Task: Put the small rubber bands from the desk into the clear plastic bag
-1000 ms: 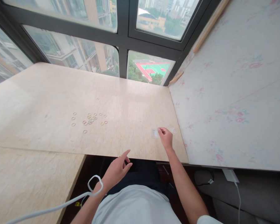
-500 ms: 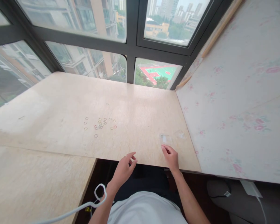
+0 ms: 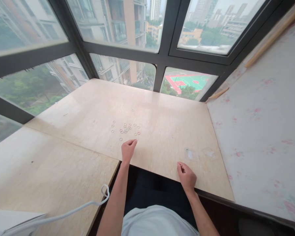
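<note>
Several thin rings [image 3: 125, 131], mostly pale with a few reddish, lie in a loose scatter on the wooden tabletop [image 3: 159, 131]. Just in front of them, my left hand [image 3: 128, 150] is closed in a pinch, its fingertips close to a reddish ring [image 3: 139, 133]. Whatever may be between those fingers is too small to make out. My right hand [image 3: 187, 176], at the table's front edge, has thumb and fingers pressed together; I cannot see what they hold. Beyond it lies a small clear plastic bag [image 3: 191, 154] with a white label and a ring-like item at its corner.
Another clear plastic piece [image 3: 208, 152] lies by the floral wall [image 3: 258, 131] on the right. Windows [image 3: 123, 68] border the far side. A white cable [image 3: 88, 205] curls over the lower wooden surface [image 3: 71, 177] at left.
My left hand has moved forward to the rings, and its loosely spread fingers have closed. My right hand stays closed, now a little farther from the bag. The view has turned left.
</note>
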{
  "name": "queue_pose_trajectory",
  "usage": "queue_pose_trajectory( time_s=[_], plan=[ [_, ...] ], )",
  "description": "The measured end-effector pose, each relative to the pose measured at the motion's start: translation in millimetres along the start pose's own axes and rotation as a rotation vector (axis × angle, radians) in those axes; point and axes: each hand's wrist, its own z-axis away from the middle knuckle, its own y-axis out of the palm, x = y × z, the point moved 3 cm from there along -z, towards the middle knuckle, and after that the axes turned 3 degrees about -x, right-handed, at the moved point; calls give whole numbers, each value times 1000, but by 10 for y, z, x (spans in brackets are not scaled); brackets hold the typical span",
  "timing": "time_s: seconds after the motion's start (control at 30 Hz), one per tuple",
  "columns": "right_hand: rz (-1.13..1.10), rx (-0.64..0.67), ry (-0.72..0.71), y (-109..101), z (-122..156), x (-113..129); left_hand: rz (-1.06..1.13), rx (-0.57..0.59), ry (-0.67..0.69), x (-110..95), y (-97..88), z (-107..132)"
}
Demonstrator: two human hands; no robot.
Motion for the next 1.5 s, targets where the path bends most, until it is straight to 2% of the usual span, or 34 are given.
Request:
queue_pose_trajectory(
  time_s=[0.07, 0.17, 0.37, 0.47, 0.63, 0.87, 1.07, 1.23, 1.33, 1.43, 1.5],
  plan=[
    [8, -4, -4, 4, 13, -1, -39, -60, -4, 55, -89, -149],
    [12, -6, -8, 2, 22, 4, -108, -74, 22, 58, -105, -430],
    [26, -20, -29, 5, 18, 7, -308, 75, 158, -54, 27, -1103],
    [29, -35, -46, 12, 22, 8, -398, 174, 245, -101, 89, -1354],
    [22, -40, -55, 17, 30, 5, -523, 286, 323, -103, 165, -1565],
    [27, -45, -61, 16, 32, 8, -603, 362, 368, -21, 283, -1656],
    [27, -54, -66, 9, 27, 23, -575, 386, 346, -44, 308, -1668],
    [19, -48, -61, 9, 27, 24, -419, 375, 338, -244, 290, -1491],
    [6, -39, -59, -1, 20, 38, -253, 382, 347, -432, 324, -1179],
    [3, -30, -60, -19, 4, 61, -40, 487, 327, -635, 415, -720],
    [-3, -21, -66, -31, -6, 74, 428, 633, 190, -777, 505, -397]
  ],
)
